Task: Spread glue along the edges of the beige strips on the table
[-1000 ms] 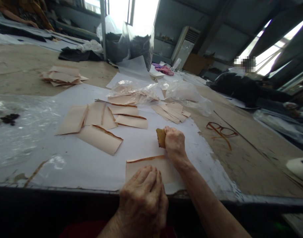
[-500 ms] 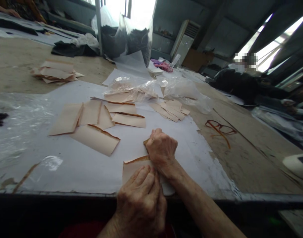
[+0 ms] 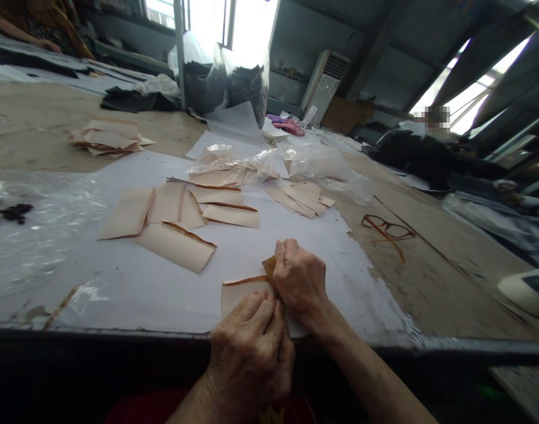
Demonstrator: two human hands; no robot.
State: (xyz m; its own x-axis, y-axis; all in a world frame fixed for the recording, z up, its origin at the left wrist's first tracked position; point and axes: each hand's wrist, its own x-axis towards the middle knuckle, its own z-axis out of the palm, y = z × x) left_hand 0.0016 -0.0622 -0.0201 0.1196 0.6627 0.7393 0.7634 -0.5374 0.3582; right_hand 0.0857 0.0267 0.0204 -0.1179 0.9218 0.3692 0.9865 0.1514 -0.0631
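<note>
At the table's near edge, my left hand (image 3: 252,344) has its fingers pressed together on a pale beige rectangular piece (image 3: 240,294) with a brown upper edge. Its fingers cover the right part of this piece. Just to the right, my right hand (image 3: 301,280) is closed in a fist around a flat brown-yellow piece (image 3: 268,265), whose corner sticks out on the left. The rest of that flat piece is hidden in the fist. Farther left on the white paper lie several similar beige pieces (image 3: 175,246) with brown edges.
White paper (image 3: 234,253) covers the table's middle. Beyond are clear plastic bags (image 3: 326,168), a fan of beige pieces (image 3: 302,197) and a stack (image 3: 108,136). Glasses (image 3: 388,228) lie right, dark bits (image 3: 16,213) on plastic left. Other people sit at the far left and right.
My right fist has shifted right and slightly towards me, and more of the flat brown-yellow piece shows. My left hand stays on the beige piece. The view has tilted slightly.
</note>
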